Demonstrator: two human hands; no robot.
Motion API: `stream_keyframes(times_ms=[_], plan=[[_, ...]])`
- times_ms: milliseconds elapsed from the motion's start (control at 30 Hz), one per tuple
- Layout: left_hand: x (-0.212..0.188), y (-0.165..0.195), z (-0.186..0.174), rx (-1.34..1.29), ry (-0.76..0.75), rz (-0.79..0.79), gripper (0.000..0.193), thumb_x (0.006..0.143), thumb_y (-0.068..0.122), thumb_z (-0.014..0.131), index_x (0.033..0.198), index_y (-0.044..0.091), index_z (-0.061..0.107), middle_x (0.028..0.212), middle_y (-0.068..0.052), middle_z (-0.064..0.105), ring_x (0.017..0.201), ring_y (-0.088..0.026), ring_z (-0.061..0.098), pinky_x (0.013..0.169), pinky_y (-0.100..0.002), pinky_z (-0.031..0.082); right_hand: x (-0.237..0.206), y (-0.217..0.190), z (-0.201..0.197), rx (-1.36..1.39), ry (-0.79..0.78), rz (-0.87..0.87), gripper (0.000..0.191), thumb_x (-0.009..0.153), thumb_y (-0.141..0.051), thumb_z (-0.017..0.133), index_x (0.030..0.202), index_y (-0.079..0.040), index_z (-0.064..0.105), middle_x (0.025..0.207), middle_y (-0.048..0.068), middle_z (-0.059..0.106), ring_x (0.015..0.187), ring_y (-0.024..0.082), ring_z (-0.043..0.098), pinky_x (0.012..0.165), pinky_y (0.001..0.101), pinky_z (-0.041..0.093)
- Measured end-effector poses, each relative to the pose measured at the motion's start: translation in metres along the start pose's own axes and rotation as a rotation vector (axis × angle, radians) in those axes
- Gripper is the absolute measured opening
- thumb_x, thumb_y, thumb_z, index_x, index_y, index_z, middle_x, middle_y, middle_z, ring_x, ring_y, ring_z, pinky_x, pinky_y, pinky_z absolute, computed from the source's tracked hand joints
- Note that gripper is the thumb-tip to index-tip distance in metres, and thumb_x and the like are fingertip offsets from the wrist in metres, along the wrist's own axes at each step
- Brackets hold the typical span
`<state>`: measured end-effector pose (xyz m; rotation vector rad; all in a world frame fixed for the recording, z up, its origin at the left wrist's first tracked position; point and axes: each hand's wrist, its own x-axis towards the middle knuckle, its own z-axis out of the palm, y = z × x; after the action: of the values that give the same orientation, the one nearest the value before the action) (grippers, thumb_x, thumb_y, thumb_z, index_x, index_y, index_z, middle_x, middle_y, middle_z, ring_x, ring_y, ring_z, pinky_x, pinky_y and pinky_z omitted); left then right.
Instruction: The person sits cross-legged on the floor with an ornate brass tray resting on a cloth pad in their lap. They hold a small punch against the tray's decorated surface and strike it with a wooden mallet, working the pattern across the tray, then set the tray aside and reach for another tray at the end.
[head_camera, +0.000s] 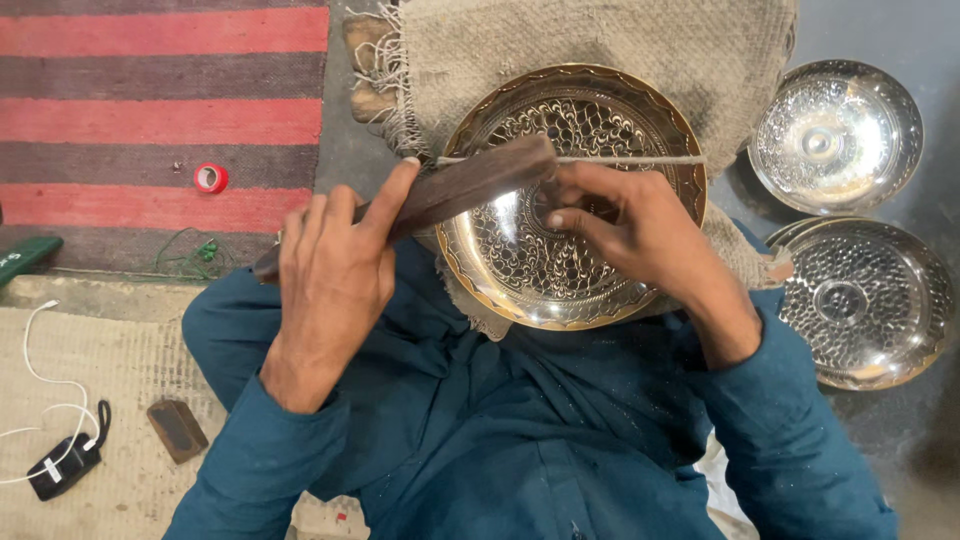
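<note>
An engraved brass plate (520, 275) rests tilted on burlap cloth (600, 45) in front of me, held by a string across its upper part. My left hand (335, 270) grips a dark wooden mallet-like block (470, 185) whose end lies over the plate's upper left. My right hand (625, 225) sits on the plate's centre, fingers pinched around a small tool that is mostly hidden.
Two shiny engraved metal plates lie on the floor at right, one (835, 135) above the other (870, 300). A red-striped rug (150, 110) with a red tape roll (210, 178) is at left. A charger with white cable (65, 462) and a small dark block (177, 430) lie lower left.
</note>
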<state>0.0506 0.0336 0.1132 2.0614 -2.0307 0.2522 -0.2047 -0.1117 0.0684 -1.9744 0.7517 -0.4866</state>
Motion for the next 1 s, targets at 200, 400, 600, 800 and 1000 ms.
stream_keyframes(times_ms=[200,400,600,800,1000], plan=[[-0.003,0.000,0.003,-0.236,-0.009,-0.047,0.077,0.082,-0.001,0.069,0.153,0.021,0.047,0.101,-0.018,0.056,0.095,-0.042,0.059,0.083,-0.053,0.049,0.003,0.000,-0.003,0.000,-0.020,-0.038,0.021,0.093,-0.012,0.072,0.112,-0.006,0.069,0.090,0.004,0.076,0.073,0.014,0.068,0.063,0.0314,0.055],[-0.015,-0.002,-0.007,-0.526,0.089,-0.101,0.074,0.079,-0.004,0.064,0.149,0.012,0.043,0.127,-0.024,0.065,0.115,-0.044,0.064,0.093,-0.048,0.054,-0.009,0.004,-0.010,0.455,0.242,-0.063,0.015,0.102,-0.002,0.065,0.117,-0.002,0.061,0.102,0.007,0.073,0.100,0.016,0.076,0.091,0.0303,0.066],[-0.053,0.001,0.009,-0.778,-0.090,-0.469,0.062,0.083,0.004,0.066,0.141,0.009,0.046,0.090,-0.011,0.071,0.085,-0.028,0.076,0.077,-0.037,0.058,-0.030,0.003,0.001,0.446,0.281,0.034,0.028,0.097,0.003,0.067,0.124,-0.001,0.062,0.103,0.010,0.077,0.097,0.018,0.075,0.080,0.0282,0.062],[-0.098,0.009,0.041,-0.885,-0.180,-0.619,0.062,0.082,0.004,0.065,0.140,0.009,0.047,0.089,-0.010,0.071,0.080,-0.023,0.074,0.075,-0.036,0.058,-0.032,-0.002,0.020,0.508,0.295,0.089,0.018,0.097,0.003,0.066,0.114,0.002,0.061,0.111,0.005,0.073,0.101,0.016,0.075,0.083,0.0270,0.064],[-0.106,0.008,0.049,-0.936,-0.229,-0.643,0.067,0.079,0.002,0.063,0.143,0.010,0.045,0.086,-0.010,0.070,0.077,-0.023,0.073,0.074,-0.035,0.058,-0.022,-0.004,0.032,0.326,0.275,0.108,0.025,0.099,0.002,0.066,0.124,0.000,0.062,0.100,0.006,0.073,0.092,0.013,0.073,0.073,0.0239,0.060]])
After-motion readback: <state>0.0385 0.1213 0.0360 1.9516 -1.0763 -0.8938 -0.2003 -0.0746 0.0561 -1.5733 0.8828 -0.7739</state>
